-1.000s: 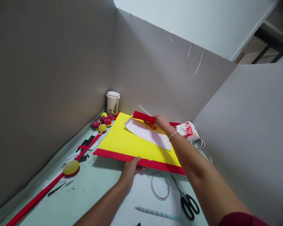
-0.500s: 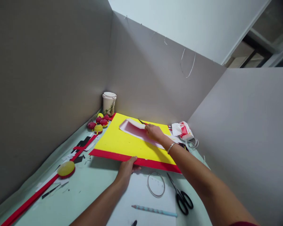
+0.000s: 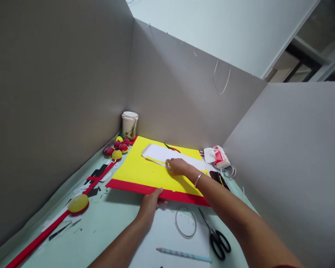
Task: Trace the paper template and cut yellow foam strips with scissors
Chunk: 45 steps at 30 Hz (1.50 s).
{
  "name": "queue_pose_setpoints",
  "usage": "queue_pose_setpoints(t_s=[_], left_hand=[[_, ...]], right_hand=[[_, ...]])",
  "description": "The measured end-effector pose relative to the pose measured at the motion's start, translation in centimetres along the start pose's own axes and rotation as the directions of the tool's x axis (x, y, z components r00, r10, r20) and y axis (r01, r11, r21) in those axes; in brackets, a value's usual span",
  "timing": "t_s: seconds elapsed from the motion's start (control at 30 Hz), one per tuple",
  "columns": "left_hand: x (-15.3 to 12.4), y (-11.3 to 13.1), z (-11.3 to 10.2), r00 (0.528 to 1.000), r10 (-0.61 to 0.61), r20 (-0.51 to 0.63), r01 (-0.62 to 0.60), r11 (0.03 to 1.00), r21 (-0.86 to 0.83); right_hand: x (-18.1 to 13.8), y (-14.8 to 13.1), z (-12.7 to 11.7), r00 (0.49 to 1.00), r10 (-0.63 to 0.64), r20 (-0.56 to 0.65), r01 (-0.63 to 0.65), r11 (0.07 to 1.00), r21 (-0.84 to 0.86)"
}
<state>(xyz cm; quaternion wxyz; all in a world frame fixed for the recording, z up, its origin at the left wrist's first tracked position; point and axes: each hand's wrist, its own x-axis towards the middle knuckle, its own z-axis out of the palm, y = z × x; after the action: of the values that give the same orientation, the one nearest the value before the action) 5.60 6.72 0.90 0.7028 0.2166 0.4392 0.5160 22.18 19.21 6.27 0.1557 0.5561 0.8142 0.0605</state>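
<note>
A yellow board [image 3: 145, 175] with a red strip along its front edge lies tilted, that edge raised off the table. My left hand [image 3: 150, 203] grips the red edge, thumb on top and fingers underneath. On the board rests a long white paper [image 3: 175, 153], its left end slightly curled. With fingers closed, my right hand [image 3: 176, 166] pinches the paper's near edge, where a narrow white strip shows apart from the larger sheet. Whether that strip is a fold or a separate piece, I cannot tell. Red-handled scissors [image 3: 173, 148] lie behind the paper.
Black-handled scissors [image 3: 219, 242], a ring [image 3: 185, 235] and a blue pencil [image 3: 184, 255] lie in front. Red and yellow rounded pieces [image 3: 116, 154] and a white lidded cup [image 3: 130, 124] stand back left. A tissue pack [image 3: 220, 156] and a phone [image 3: 219, 179] are at right.
My right hand has moved slightly left and toward me. The paper's raised flap has come down, and the sheet now lies flatter on the board. My left hand keeps its grip.
</note>
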Motion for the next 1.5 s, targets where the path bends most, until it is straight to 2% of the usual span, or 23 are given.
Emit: queue_pose_setpoints(t_s=[0.33, 0.57, 0.77, 0.9, 1.13, 1.3, 1.5], left_hand=[[-0.3, 0.2, 0.2, 1.0, -0.003, 0.003, 0.003, 1.0, -0.009], [-0.3, 0.1, 0.1, 1.0, -0.011, 0.011, 0.011, 1.0, 0.003], [-0.1, -0.3, -0.1, 1.0, -0.003, 0.018, 0.003, 1.0, 0.017], [0.0, -0.4, -0.2, 1.0, -0.004, 0.02, 0.003, 1.0, 0.024], [-0.1, -0.4, -0.2, 1.0, 0.003, 0.018, -0.004, 0.999, 0.04], [0.1, -0.3, -0.2, 1.0, -0.008, 0.021, 0.007, 0.998, 0.061], [0.4, -0.7, -0.2, 1.0, -0.029, -0.013, 0.029, 0.997, 0.07]], right_hand=[[0.6, 0.4, 0.0, 0.999, -0.014, 0.047, 0.013, 1.0, 0.024], [0.2, 0.5, 0.0, 1.0, 0.007, -0.013, -0.007, 1.0, 0.006], [0.3, 0.7, -0.3, 0.987, 0.085, -0.134, -0.088, 0.996, -0.018], [0.7, 1.6, -1.0, 0.962, 0.18, -0.203, -0.189, 0.982, -0.022], [1.5, 3.8, -1.7, 0.93, 0.32, -0.181, -0.327, 0.945, -0.006], [0.8, 5.4, -3.7, 0.916, 0.355, -0.189, -0.361, 0.932, -0.001], [-2.5, 6.3, -7.6, 0.899, 0.351, -0.263, -0.363, 0.932, 0.001]])
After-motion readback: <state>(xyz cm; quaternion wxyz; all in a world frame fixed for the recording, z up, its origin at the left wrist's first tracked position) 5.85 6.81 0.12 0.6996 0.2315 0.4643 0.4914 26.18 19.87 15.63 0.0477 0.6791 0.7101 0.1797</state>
